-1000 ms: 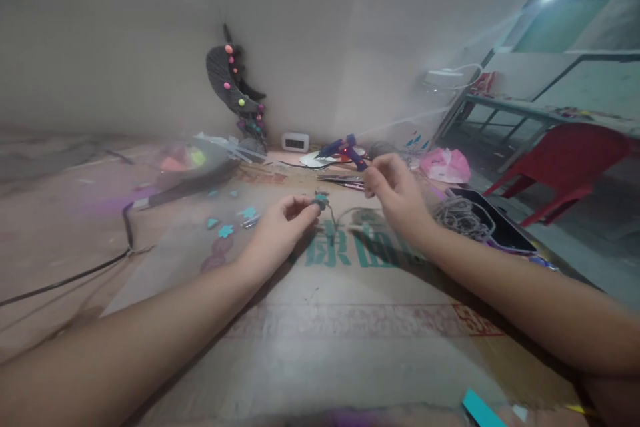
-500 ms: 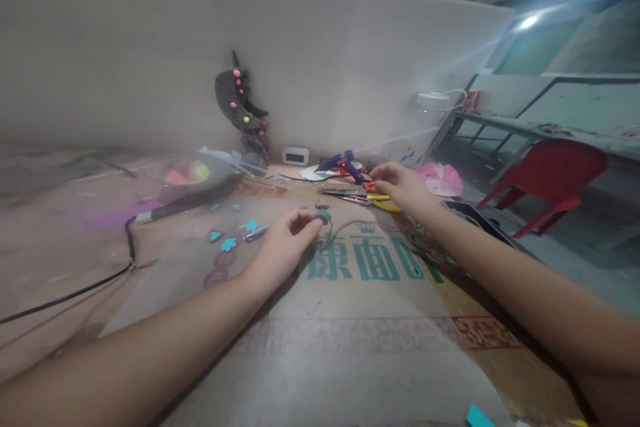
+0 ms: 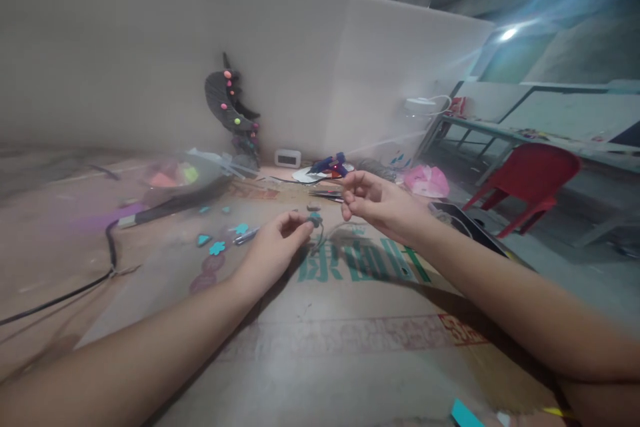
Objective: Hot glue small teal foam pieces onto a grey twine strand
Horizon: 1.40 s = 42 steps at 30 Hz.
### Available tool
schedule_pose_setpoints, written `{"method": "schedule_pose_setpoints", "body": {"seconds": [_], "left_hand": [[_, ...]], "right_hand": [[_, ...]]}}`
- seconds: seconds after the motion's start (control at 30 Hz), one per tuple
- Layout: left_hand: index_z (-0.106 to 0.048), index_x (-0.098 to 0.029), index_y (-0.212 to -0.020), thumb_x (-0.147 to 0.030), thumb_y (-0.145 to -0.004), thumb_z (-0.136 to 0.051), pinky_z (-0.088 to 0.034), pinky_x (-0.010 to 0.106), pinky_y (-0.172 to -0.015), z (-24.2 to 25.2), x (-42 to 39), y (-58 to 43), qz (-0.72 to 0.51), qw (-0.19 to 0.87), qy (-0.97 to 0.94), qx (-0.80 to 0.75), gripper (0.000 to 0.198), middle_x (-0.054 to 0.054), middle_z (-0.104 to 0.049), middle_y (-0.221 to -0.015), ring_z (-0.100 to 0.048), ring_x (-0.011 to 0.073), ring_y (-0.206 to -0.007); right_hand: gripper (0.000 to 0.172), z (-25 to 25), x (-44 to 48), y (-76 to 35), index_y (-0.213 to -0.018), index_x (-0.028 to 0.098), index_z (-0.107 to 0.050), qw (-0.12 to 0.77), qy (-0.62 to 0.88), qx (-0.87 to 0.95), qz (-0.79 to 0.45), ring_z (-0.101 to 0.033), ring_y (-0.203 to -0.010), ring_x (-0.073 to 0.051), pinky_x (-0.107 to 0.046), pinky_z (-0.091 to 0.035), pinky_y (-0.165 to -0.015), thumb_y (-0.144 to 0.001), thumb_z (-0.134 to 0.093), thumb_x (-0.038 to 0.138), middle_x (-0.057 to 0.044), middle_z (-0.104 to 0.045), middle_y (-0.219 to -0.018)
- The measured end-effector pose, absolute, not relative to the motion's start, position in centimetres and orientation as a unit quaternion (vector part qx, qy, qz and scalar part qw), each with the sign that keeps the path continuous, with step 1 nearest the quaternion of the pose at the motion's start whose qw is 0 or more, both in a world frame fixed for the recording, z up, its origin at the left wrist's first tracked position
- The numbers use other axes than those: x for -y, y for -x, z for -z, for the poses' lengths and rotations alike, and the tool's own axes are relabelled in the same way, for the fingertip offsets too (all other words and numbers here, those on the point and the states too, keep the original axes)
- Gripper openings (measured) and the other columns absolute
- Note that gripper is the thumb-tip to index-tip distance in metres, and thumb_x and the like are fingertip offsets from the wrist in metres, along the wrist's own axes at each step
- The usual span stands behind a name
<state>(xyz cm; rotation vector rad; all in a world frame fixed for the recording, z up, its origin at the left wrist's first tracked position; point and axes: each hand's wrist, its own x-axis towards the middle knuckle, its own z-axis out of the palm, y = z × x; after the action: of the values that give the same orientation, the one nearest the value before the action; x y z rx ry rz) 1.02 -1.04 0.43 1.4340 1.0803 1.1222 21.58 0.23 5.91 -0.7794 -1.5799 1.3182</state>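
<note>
My left hand [image 3: 280, 240] is closed in a pinch over the cardboard, gripping the end of a thin grey cord [image 3: 321, 235]. A small teal-and-dark piece [image 3: 315, 219] shows at its fingertips, too blurred to name. The cord curves right, towards the space below my right hand [image 3: 370, 200]. That hand hovers with loosely bent fingers apart, and nothing shows clearly between them. Behind it lie the scissors [image 3: 327, 195], partly hidden, and a blue glue gun [image 3: 330, 165]. Several teal foam shapes, among them a flower [image 3: 217, 248], and a pen [image 3: 246, 236] lie left of my left hand.
A printed cardboard sheet [image 3: 350, 327] covers the tabletop. A yarn-wrapped crescent with pompoms [image 3: 220, 100] leans on the wall beside a small digital clock [image 3: 287, 159]. A black cable [image 3: 60, 301] runs left. Right are a pink bag [image 3: 427, 181], a dark tray [image 3: 470, 223] and a red chair [image 3: 525, 177].
My right hand has drawn back from the scissors' handles, moving left and nearer my left hand. The left hand keeps its pinch. The whole view has shifted slightly.
</note>
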Motion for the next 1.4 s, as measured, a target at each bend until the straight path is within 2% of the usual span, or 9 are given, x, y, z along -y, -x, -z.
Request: {"method": "schedule_pose_setpoints", "body": {"seconds": [0.33,0.53,0.7,0.8,0.93,1.03,1.17,1.27,1.4], "left_hand": [[-0.063,-0.018,-0.083,-0.039,-0.078,-0.068,-0.04,0.027,-0.069,-0.4,1.0,-1.1,-0.463,0.492,-0.591,-0.441,0.022,0.0,-0.063,-0.075,-0.057,0.0157,-0.072],[-0.062,-0.018,-0.082,-0.037,-0.079,-0.067,-0.04,0.028,-0.07,-0.5,1.2,-1.0,-0.462,0.488,-0.593,-0.443,0.02,0.0,-0.063,-0.075,-0.057,0.0158,-0.071],[-0.061,-0.018,-0.084,-0.037,-0.08,-0.065,-0.04,0.027,-0.071,-0.4,1.1,-1.0,-0.456,0.495,-0.595,-0.438,0.02,0.0,-0.061,-0.078,-0.055,0.0146,-0.073],[-0.06,-0.017,-0.083,-0.036,-0.081,-0.065,-0.039,0.026,-0.071,-0.4,1.1,-1.0,-0.454,0.495,-0.597,-0.439,0.019,-0.001,-0.06,-0.076,-0.054,0.0138,-0.072],[-0.06,-0.017,-0.084,-0.036,-0.08,-0.065,-0.039,0.026,-0.07,-0.5,1.3,-1.0,-0.459,0.502,-0.588,-0.437,0.02,-0.001,-0.06,-0.075,-0.053,0.0132,-0.072],[-0.06,-0.017,-0.086,-0.037,-0.08,-0.065,-0.039,0.025,-0.069,-0.6,1.3,-1.0,-0.457,0.507,-0.588,-0.433,0.021,-0.002,-0.059,-0.074,-0.052,0.0128,-0.071],[-0.06,-0.016,-0.086,-0.036,-0.08,-0.065,-0.04,0.025,-0.071,-0.5,1.2,-1.1,-0.456,0.514,-0.582,-0.435,0.021,-0.001,-0.06,-0.076,-0.053,0.0127,-0.071],[-0.06,-0.017,-0.086,-0.035,-0.08,-0.065,-0.04,0.026,-0.072,-0.3,1.0,-1.1,-0.457,0.507,-0.584,-0.439,0.02,0.0,-0.061,-0.078,-0.054,0.0129,-0.073],[-0.061,-0.017,-0.087,-0.035,-0.082,-0.063,-0.04,0.026,-0.072,-0.1,1.0,-1.0,-0.453,0.493,-0.597,-0.442,0.02,0.001,-0.062,-0.079,-0.055,0.0136,-0.073]], "right_hand": [[0.034,-6.2,0.4,-21.5,-0.101,0.021,-0.054,0.439,0.272,0.631,-0.579,-0.058,-0.069,-0.01,-0.028,-0.048,-0.07,-0.074,-0.073,0.015,0.005,-0.053,-0.079],[0.031,-6.3,0.6,-21.5,-0.1,0.021,-0.054,0.436,0.273,0.637,-0.574,-0.059,-0.072,-0.01,-0.028,-0.048,-0.07,-0.076,-0.074,0.018,0.001,-0.06,-0.087],[0.029,-6.1,0.5,-21.4,-0.099,0.021,-0.055,0.447,0.263,0.646,-0.561,-0.057,-0.066,-0.01,-0.026,-0.047,-0.064,-0.078,-0.075,0.021,0.002,-0.063,-0.078],[0.018,-5.9,0.4,-21.3,-0.092,0.02,-0.059,0.447,0.258,0.646,-0.562,-0.051,-0.058,-0.007,-0.024,-0.042,-0.057,-0.078,-0.07,0.016,0.002,-0.062,-0.077],[0.015,-5.8,0.2,-21.6,-0.076,0.018,-0.062,0.467,0.263,0.637,-0.555,-0.041,-0.049,-0.007,-0.023,-0.033,-0.052,-0.072,-0.057,0.005,0.006,-0.052,-0.057],[0.013,-6.2,0.1,-22.1,-0.076,0.017,-0.064,0.449,0.281,0.661,-0.532,-0.04,-0.046,-0.008,-0.024,-0.032,-0.051,-0.075,-0.053,0.011,0.005,-0.047,-0.048],[0.014,-7.2,0.1,-22.5,-0.086,0.017,-0.064,0.427,0.343,0.71,-0.443,-0.044,-0.048,-0.008,-0.023,-0.032,-0.046,-0.085,-0.062,0.031,0.002,-0.058,-0.061],[0.017,-8.0,-0.3,-22.9,-0.094,0.019,-0.064,0.45,0.412,0.714,-0.344,-0.048,-0.051,-0.007,-0.019,-0.033,-0.044,-0.08,-0.07,0.026,0.003,-0.061,-0.071],[0.021,-8.4,-2.0,-24.5,-0.101,0.019,-0.067,0.406,0.511,0.713,-0.257,-0.061,-0.065,-0.011,-0.023,-0.048,-0.054,-0.081,-0.068,0.023,-0.004,-0.07,-0.092]]}}
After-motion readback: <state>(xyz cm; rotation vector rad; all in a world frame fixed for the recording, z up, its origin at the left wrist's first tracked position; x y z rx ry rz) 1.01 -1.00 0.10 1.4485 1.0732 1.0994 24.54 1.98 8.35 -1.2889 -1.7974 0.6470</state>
